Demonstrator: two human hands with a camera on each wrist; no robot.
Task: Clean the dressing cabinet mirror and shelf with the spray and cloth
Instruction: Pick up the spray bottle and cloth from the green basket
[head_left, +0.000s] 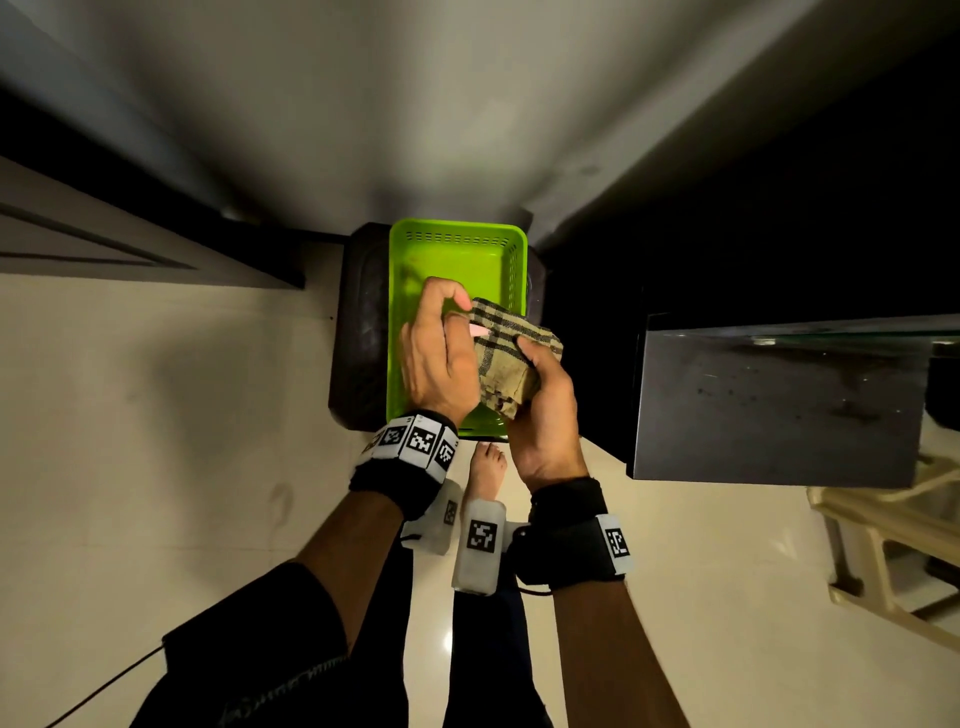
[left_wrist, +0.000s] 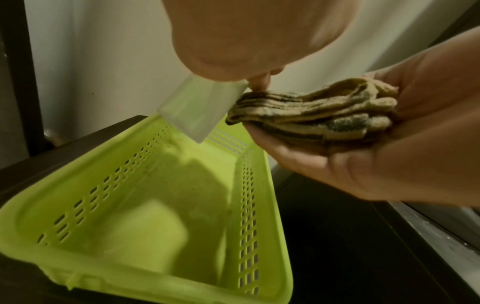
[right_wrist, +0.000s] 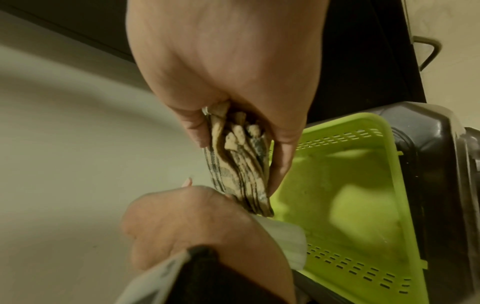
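My left hand (head_left: 436, 353) grips a translucent spray bottle (left_wrist: 197, 111) above a green basket (head_left: 457, 239). The bottle's pink nozzle (head_left: 479, 330) points at a folded checked cloth (head_left: 511, 353). My right hand (head_left: 545, 410) holds that cloth bunched between thumb and fingers, right beside the nozzle. The left wrist view shows the cloth (left_wrist: 324, 115) lying in folds in the right palm (left_wrist: 389, 164). In the right wrist view the cloth (right_wrist: 239, 174) hangs down from the right hand (right_wrist: 228, 72) to the left hand (right_wrist: 187, 222) and the bottle (right_wrist: 283, 240). Most of the bottle is hidden by my left hand.
The basket holds nothing and sits on a dark stool (head_left: 361, 332) against the wall. A dark, dusty cabinet shelf (head_left: 779, 405) juts out at the right. A beige plastic chair (head_left: 883, 545) stands at the lower right. My bare foot (head_left: 488, 467) is on the tiled floor.
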